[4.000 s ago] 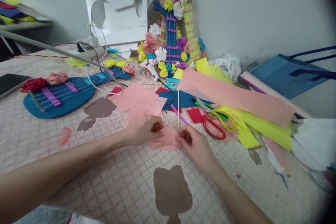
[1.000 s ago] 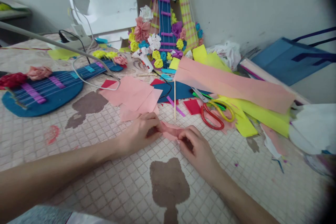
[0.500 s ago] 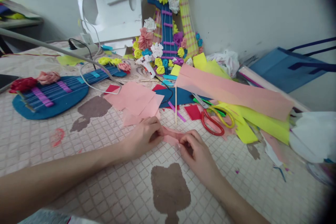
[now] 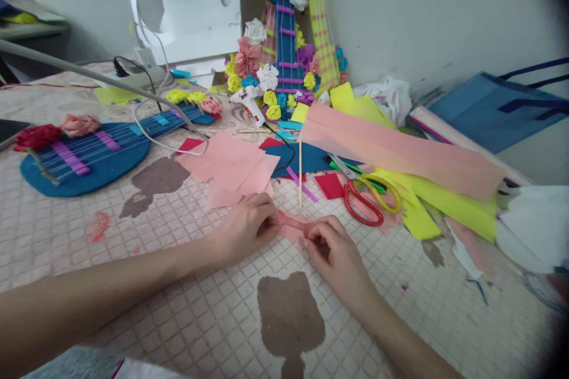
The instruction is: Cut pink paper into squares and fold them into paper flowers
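Between my two hands a small piece of pink crepe paper [image 4: 291,227] is stretched just above the tabletop, its upper edge folded or rolled. My left hand [image 4: 244,228] is closed on its left end, and my right hand [image 4: 331,249] pinches the right end between thumb and fingers. Right behind the paper a thin wooden stick [image 4: 300,174] lies pointing away from me. A stack of cut pink paper squares [image 4: 231,163] lies beyond my left hand. Scissors [image 4: 362,204] with one red and one yellow handle loop rest beyond my right hand.
A blue paper guitar [image 4: 89,160] with flowers lies at left, a white cable across it. A glue gun [image 4: 249,105] stands behind the squares. Decorated guitars [image 4: 287,47] lean at the back. Pink and yellow paper sheets [image 4: 400,148] and a blue bag [image 4: 493,109] are at right.
The view has shifted slightly. Both hands keep hold of the pink paper in nearly the same place; its rolled edge looks a little different between the fingers.
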`<state>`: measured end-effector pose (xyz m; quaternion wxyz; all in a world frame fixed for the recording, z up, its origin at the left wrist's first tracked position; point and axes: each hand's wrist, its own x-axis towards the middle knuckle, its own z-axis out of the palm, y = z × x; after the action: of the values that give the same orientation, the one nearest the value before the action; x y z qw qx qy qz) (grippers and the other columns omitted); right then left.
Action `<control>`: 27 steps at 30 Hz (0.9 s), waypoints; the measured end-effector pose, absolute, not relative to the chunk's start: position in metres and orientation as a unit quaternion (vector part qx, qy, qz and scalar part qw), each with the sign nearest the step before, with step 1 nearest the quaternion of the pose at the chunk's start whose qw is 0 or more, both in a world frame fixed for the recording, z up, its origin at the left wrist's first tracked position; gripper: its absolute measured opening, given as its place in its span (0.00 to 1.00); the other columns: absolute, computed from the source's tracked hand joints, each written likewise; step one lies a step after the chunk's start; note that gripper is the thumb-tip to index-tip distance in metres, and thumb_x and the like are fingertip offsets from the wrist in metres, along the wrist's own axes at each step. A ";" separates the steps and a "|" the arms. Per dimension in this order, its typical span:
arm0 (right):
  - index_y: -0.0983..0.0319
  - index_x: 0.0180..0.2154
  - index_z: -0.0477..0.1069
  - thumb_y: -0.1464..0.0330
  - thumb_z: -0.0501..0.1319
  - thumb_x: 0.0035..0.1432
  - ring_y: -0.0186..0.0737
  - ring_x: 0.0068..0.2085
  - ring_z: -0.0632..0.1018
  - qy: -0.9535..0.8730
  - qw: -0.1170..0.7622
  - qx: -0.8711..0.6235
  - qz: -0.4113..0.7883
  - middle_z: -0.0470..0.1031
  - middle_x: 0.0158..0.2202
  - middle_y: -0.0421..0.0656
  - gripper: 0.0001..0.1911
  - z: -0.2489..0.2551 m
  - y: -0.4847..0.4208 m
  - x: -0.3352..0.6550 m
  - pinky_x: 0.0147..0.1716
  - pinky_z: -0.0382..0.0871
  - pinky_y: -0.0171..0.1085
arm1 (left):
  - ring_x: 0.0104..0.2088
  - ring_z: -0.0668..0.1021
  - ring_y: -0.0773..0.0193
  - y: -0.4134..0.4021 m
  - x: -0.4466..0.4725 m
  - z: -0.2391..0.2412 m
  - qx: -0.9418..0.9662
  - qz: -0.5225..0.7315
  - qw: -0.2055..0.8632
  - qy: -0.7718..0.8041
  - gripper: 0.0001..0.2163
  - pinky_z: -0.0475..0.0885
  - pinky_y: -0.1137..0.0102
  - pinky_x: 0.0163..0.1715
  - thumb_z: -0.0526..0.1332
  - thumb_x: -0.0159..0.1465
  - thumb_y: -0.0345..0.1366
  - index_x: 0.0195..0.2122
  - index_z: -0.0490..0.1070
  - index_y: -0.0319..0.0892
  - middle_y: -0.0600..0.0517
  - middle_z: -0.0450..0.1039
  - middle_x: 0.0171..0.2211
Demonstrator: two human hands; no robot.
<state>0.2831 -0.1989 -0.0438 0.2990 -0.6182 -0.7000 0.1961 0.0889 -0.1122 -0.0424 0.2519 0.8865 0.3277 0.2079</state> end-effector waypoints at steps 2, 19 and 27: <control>0.60 0.29 0.62 0.76 0.55 0.57 0.36 0.34 0.68 -0.699 0.297 -0.619 0.198 0.63 0.33 0.40 0.06 -0.043 -0.199 0.283 0.32 0.64 0.35 | 0.34 0.70 0.63 -0.113 0.088 -0.042 0.887 0.209 0.250 0.327 0.05 0.65 0.67 0.36 0.58 0.60 0.30 0.27 0.67 0.38 0.50 0.67 0.31; 0.61 0.28 0.61 0.74 0.54 0.58 0.36 0.33 0.68 -0.694 0.292 -0.632 0.184 0.62 0.32 0.41 0.06 -0.045 -0.196 0.279 0.31 0.64 0.36 | 0.34 0.70 0.62 -0.115 0.092 -0.043 0.896 0.180 0.205 0.350 0.04 0.65 0.67 0.36 0.57 0.60 0.30 0.28 0.67 0.38 0.50 0.67 0.32; 0.61 0.28 0.61 0.75 0.55 0.57 0.36 0.32 0.68 -0.696 0.291 -0.632 0.176 0.62 0.32 0.41 0.06 -0.047 -0.195 0.280 0.32 0.65 0.36 | 0.33 0.69 0.64 -0.115 0.094 -0.044 0.891 0.187 0.206 0.358 0.04 0.64 0.68 0.35 0.59 0.57 0.29 0.26 0.66 0.38 0.51 0.66 0.31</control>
<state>0.2805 -0.1949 -0.0470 0.2905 -0.6322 -0.6964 0.1761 0.0938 -0.1148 -0.0436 0.2065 0.8913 0.3578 0.1870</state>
